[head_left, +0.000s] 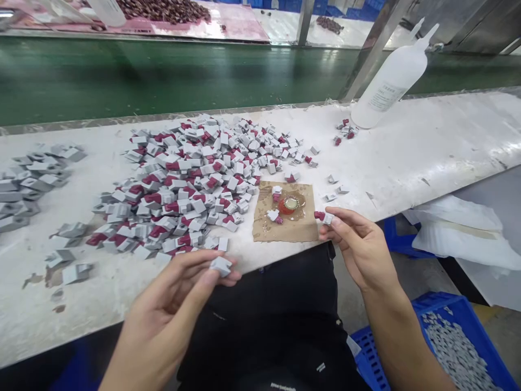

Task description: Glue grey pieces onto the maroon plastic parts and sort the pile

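Gray plastic marks the left hand (pixel 175 315), where a small angular block (pixel 221 265) sits pinched between thumb and fingertips, just over the front edge of a white worktop (pixel 386 163). The right hand (pixel 362 244) grips a maroon-and-gray piece (pixel 327 219) between thumb and fingers, its maroon end pointing toward a brown sheet (pixel 262 233) beside it. On the sheet, two more two-tone pieces (pixel 274 216) lie by a small round object (pixel 290 203) ringed by clear, wet-looking liquid.

The stage in hand appears to be one of holding: one part per hand, the two well apart and unjoined. Any move from this pose would call for light fingertip pressure, a check of how each part is turned, and care around the wet patch, where small pieces could slip or smear.

Beyond the left hand spreads a heap of gray and maroon parts (pixel 183 184); a white squeeze bottle (pixel 386 87) stands at the far side.
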### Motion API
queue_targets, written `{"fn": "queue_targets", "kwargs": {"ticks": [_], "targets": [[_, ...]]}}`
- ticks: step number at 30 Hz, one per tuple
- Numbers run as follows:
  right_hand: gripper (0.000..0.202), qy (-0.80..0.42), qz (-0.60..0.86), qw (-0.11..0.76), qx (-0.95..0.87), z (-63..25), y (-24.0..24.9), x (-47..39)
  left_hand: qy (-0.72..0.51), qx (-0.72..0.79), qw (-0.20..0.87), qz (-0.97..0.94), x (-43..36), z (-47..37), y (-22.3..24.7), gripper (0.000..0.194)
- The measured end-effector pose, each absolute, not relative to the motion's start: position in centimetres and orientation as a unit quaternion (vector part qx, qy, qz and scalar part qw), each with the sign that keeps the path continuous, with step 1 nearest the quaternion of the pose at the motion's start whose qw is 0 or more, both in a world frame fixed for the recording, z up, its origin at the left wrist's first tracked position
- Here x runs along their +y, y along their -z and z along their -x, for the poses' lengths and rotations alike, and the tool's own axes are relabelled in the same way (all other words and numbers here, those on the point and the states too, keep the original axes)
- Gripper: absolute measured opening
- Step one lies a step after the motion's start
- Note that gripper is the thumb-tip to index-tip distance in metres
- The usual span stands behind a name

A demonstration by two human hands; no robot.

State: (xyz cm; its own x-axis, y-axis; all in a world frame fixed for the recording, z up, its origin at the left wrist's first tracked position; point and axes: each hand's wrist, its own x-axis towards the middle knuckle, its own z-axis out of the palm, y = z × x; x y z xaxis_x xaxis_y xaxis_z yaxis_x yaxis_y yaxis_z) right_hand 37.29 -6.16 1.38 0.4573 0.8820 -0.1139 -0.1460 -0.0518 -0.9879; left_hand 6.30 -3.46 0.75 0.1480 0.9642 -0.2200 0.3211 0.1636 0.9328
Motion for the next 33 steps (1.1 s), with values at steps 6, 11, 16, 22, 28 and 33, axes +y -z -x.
{"fn": "queue_targets", "kwargs": {"ticks": [6,11,16,22,28,33], "targets": [[0.018,-0.311,0.626,0.611,-0.372,-36.3,-1.1,-4.6,-0.335,0.49,0.596,-0.541,-3.2,-9.8,-1.4,0.028],[0.023,-0.295,0.628,0.601,-0.397,-35.7,-0.9,-3.5,-0.359,0.462,0.594,-0.552,-2.8,-11.2,-1.5,0.023],[0.024,-0.301,0.623,0.598,-0.404,-35.5,-0.6,-3.1,-0.375,0.422,0.662,-0.493,-2.5,-11.7,-1.2,0.022],[0.02,-0.302,0.619,0.598,-0.41,-35.3,-0.9,-2.9,-0.325,0.394,0.743,-0.433,-2.3,-11.6,-1.0,0.027],[0.014,-0.298,0.614,0.602,-0.415,-35.4,-1.2,-3.0,-0.347,0.396,0.76,-0.38,-1.8,-12.4,-1.5,0.02],[0.014,-0.3,0.625,0.587,-0.419,-35.4,-1.1,-3.1,-0.317,0.419,0.758,-0.386,-1.9,-12.5,-1.3,0.035]]}}
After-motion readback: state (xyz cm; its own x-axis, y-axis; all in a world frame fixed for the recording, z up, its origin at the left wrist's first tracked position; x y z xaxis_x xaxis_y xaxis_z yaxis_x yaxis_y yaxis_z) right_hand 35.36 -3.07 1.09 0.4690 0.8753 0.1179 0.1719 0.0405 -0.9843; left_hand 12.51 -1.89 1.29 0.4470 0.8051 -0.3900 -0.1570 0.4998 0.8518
